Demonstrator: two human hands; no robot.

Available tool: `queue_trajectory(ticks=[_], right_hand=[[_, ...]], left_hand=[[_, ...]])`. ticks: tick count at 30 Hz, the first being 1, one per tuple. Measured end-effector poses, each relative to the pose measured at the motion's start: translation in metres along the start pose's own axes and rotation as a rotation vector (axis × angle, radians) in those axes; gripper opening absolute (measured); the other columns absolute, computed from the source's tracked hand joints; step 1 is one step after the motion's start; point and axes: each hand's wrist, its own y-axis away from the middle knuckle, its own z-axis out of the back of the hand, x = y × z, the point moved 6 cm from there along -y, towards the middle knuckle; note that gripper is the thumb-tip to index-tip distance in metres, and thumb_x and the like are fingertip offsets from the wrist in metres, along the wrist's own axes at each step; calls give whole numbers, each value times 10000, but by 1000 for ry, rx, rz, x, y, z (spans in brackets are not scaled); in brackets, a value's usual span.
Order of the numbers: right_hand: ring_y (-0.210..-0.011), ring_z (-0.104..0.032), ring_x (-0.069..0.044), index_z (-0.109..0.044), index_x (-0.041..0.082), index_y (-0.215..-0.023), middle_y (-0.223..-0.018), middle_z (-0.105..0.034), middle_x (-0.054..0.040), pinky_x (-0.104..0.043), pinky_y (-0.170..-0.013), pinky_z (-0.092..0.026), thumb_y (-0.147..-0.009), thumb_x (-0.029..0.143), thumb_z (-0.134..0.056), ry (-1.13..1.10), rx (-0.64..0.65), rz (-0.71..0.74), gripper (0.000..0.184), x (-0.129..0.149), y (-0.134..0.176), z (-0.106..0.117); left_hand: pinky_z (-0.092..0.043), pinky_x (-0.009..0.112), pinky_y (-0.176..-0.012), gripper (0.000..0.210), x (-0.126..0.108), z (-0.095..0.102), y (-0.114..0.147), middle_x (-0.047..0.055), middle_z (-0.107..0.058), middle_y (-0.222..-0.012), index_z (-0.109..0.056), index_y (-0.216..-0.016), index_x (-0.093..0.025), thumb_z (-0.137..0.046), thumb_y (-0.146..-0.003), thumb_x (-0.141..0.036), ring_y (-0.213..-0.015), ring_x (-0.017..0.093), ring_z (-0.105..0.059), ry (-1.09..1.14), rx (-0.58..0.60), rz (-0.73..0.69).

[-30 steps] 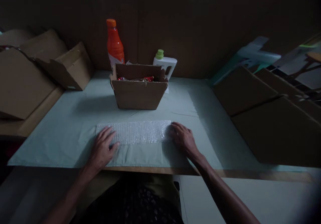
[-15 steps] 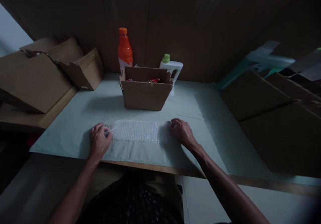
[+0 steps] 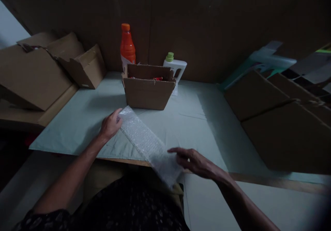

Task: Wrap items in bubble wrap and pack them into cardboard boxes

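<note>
A strip of bubble wrap (image 3: 146, 138) slants from upper left to lower right, its lower end reaching past the front edge of the table. My left hand (image 3: 111, 124) is closed on the strip's upper left end, thumb pressed against it. Beside the lower right part of the wrap, my right hand (image 3: 192, 160) has its index finger stretched out over the sheet, and the other fingers are loosely bent. Whether the right fingertips touch the wrap is hard to see. Just behind the strip stands a small cardboard box (image 3: 146, 94) with red items inside.
An orange bottle (image 3: 127, 46) and a white jug with a green cap (image 3: 176, 65) stand behind the box. Cardboard boxes (image 3: 33, 74) fill the left side. On the right are larger boxes (image 3: 279, 131) and a teal spray bottle (image 3: 269, 60). Cardboard walls the back.
The bubble wrap has turned from lying level across the cloth to a slant. My left hand moved up and right with its end; my right hand came down towards the table edge and its index finger straightened.
</note>
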Motion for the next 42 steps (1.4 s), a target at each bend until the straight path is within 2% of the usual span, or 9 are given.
queue_trajectory(ticks=[4,9,14,18,22,29,33,37,42], right_hand=[[-699,-526,-113,-758,198,-1068,-865,-667,-33,-229,-630,-425,-974,418,-559,-292,218,52,310,21,18,-59],[-703,-513,-103,-759,177,-1031,-824,-646,-10,-240,-676,-416,-915,497,-662,-660,217,43,354,26,15,-111],[-752,-589,-100,-749,210,-1059,-880,-692,-15,-228,-712,-445,-847,420,-773,-1024,126,26,300,24,10,-116],[-921,-674,-167,-703,247,-1173,-1053,-731,-75,-260,-730,-499,-826,367,-791,-1304,-12,80,377,28,-8,-105],[-977,-688,-194,-663,251,-1232,-1228,-692,-116,-271,-710,-517,-808,321,-783,-1354,-160,60,446,22,-28,-100],[-785,-698,-182,-308,290,-1537,-1117,-711,-95,-337,-678,-554,-883,366,-701,-926,-391,92,767,6,-20,-88],[-865,-681,-180,-510,283,-1389,-1003,-703,-51,-371,-795,-570,-958,263,-603,-320,-534,246,441,15,-3,-75],[-1086,-624,-264,-609,231,-1261,-1206,-682,-117,-441,-867,-535,-915,177,-612,330,-600,439,350,29,-3,-79],[-1172,-590,-289,-661,195,-1154,-1272,-681,-126,-450,-894,-477,-940,183,-600,598,-553,454,222,29,-22,-86]], left_hand=[[-538,361,-951,504,-40,-23,-22,102,-739,-1197,-595,-1345,-171,-526,-846,-148,-1058,252,-704,19,76,-134],[-411,453,-1129,576,-77,-25,-23,148,-650,-1332,-566,-1377,-127,-614,-803,-145,-1275,287,-561,59,81,-241],[-478,453,-1045,460,-60,23,46,101,-710,-1209,-621,-1300,-183,-599,-877,-364,-1125,259,-635,475,332,-236],[-482,431,-1027,747,-60,37,121,105,-644,-1356,-445,-1487,-241,-661,-823,-507,-1184,279,-607,813,604,-162],[-520,333,-905,731,-62,4,145,75,-703,-1169,-389,-1514,-212,-643,-844,-353,-955,189,-665,756,443,84],[-517,270,-740,591,-64,-27,122,-9,-693,-809,-488,-1437,-195,-556,-850,-200,-739,153,-655,514,184,39],[-523,280,-735,614,-63,-28,117,-7,-713,-823,-494,-1440,-197,-569,-832,-165,-725,159,-659,370,194,31],[-524,283,-724,610,-66,-30,117,3,-722,-825,-491,-1451,-188,-563,-846,-159,-717,166,-666,279,240,40],[-525,276,-739,518,-65,-31,118,4,-722,-813,-568,-1376,-204,-560,-860,-155,-725,165,-667,207,241,1]])
